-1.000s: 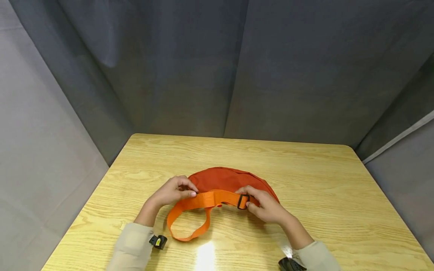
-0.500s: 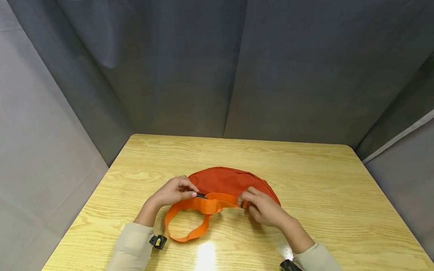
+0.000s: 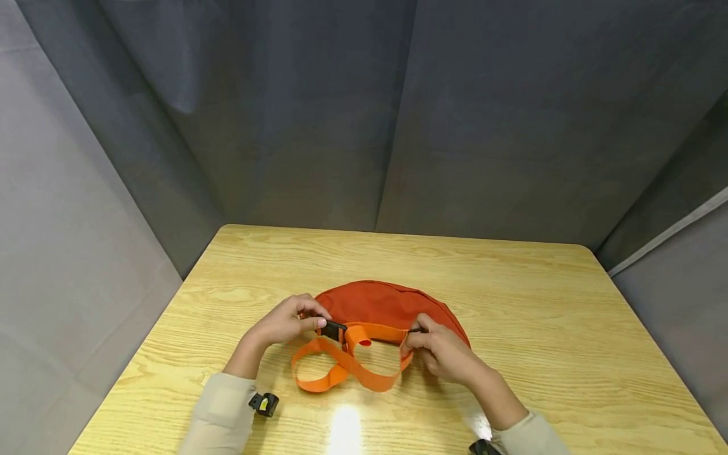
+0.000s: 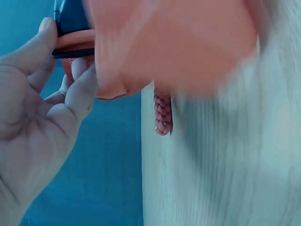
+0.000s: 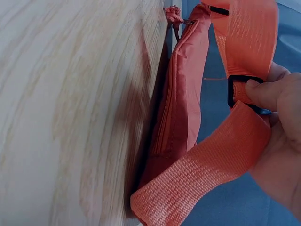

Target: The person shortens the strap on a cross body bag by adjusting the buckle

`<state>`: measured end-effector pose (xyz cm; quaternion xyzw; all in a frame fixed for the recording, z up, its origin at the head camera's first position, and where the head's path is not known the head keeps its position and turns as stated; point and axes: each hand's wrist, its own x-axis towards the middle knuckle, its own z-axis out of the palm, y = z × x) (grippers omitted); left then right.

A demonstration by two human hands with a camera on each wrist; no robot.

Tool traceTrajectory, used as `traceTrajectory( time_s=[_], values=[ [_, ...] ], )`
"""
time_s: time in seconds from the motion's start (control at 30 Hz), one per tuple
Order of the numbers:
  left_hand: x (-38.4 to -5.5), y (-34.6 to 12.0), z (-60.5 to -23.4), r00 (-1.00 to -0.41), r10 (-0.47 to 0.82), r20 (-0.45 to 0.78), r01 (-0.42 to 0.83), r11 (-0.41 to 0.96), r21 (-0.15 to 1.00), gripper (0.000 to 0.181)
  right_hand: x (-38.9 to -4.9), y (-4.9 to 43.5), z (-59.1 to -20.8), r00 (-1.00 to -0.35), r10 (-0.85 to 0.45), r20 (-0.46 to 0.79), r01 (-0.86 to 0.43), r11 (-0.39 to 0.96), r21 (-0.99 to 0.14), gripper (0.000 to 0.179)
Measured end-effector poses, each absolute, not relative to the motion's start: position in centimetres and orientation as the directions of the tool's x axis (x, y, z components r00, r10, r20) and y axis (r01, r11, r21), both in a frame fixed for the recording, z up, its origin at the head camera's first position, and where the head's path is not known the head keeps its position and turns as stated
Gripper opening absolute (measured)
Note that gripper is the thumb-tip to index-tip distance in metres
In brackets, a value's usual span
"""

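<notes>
A red-orange waist bag [image 3: 375,302] lies on the table with its curved side facing away. At the bag's left end, my left hand [image 3: 287,323] pinches a black buckle [image 3: 332,330] between thumb and fingers. Its webbing passes through the buckle's bar, which shows up close in the left wrist view. My right hand [image 3: 446,351] pinches the orange strap [image 3: 372,379] at a black slider [image 5: 231,92], thumb pressed on the slider in the right wrist view. Between the hands the strap hangs in loops on the near side of the bag.
A braided zipper pull [image 4: 162,115] dangles from the bag near the tabletop. The wood-grain table [image 3: 540,328] stretches around the bag, with grey curtains [image 3: 364,114] behind it and at both sides.
The right hand has turned the slider over and shifted its grip on the strap. The strap has dropped into looser loops toward me, uncovering the buckle. The left hand stays nearly still.
</notes>
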<state>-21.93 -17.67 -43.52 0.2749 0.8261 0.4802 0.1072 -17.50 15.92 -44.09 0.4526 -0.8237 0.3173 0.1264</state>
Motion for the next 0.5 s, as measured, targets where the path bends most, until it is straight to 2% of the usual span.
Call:
traceTrajectory(
  time_s=[0.17, 0.5],
  values=[
    [-21.74, -17.58, -43.4, -0.829, 0.553, 0.085, 0.348, 0.392, 0.852, 0.013, -17.44, 16.0, -44.22, -0.595, -0.652, 0.47, -0.801, 0.427, -0.42, 0.041],
    [-21.23, -17.21, -43.1, -0.839, 0.532, 0.111, 0.389, 0.444, 0.807, 0.016, -17.3, 16.12, -44.24, -0.596, -0.639, 0.485, -0.799, 0.418, -0.432, 0.037]
  ],
)
